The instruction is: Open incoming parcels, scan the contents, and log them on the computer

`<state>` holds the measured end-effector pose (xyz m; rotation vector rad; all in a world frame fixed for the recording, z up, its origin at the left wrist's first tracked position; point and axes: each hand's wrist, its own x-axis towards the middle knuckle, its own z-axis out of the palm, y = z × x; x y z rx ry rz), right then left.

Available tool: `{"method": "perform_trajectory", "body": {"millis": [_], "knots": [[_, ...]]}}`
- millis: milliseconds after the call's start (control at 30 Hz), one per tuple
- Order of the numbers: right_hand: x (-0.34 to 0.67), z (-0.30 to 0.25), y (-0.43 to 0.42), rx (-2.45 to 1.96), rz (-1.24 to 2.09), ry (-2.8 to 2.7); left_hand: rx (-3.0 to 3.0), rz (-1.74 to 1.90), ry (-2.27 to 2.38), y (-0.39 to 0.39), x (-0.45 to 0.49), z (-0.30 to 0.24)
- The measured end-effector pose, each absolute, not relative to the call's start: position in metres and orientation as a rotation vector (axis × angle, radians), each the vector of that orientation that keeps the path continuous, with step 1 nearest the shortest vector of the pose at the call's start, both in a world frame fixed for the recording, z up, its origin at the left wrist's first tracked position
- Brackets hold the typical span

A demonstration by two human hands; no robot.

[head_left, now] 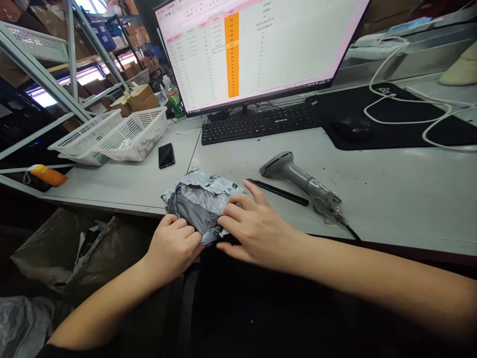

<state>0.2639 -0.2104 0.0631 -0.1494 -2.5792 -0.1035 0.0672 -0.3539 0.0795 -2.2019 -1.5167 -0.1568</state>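
A crumpled grey plastic mailer bag [199,196] lies at the front edge of the white desk [391,199]. My left hand [173,246] is curled, its fingers pinching the bag's near left corner. My right hand [253,226] rests on the bag's right side, fingers extended and pressing down on the plastic. A black pen [278,192] lies just right of the bag, and a grey barcode scanner [298,179] lies beyond it.
A black phone [166,155] and white baskets [126,134] sit at the left. A keyboard [257,123], monitor [257,44], mouse [350,130] and white cables [410,99] fill the back. An open bag of packaging [74,248] sits below left.
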Motion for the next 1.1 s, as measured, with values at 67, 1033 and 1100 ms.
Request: {"method": "perform_trajectory", "body": {"millis": [67, 1033, 1100], "knots": [[0.261, 0.069, -0.215, -0.128, -0.064, -2.582, -2.227, -0.194, -1.465, -0.353, 0.069, 0.087], [0.297, 0.079, -0.210, -0.168, 0.690, -2.271, -2.061, -0.724, -1.071, -0.335, 0.033, 0.084], [0.298, 0.082, -0.205, -0.293, 0.797, -2.272, -2.095, -0.720, -0.993, -0.334, 0.026, 0.080]]}}
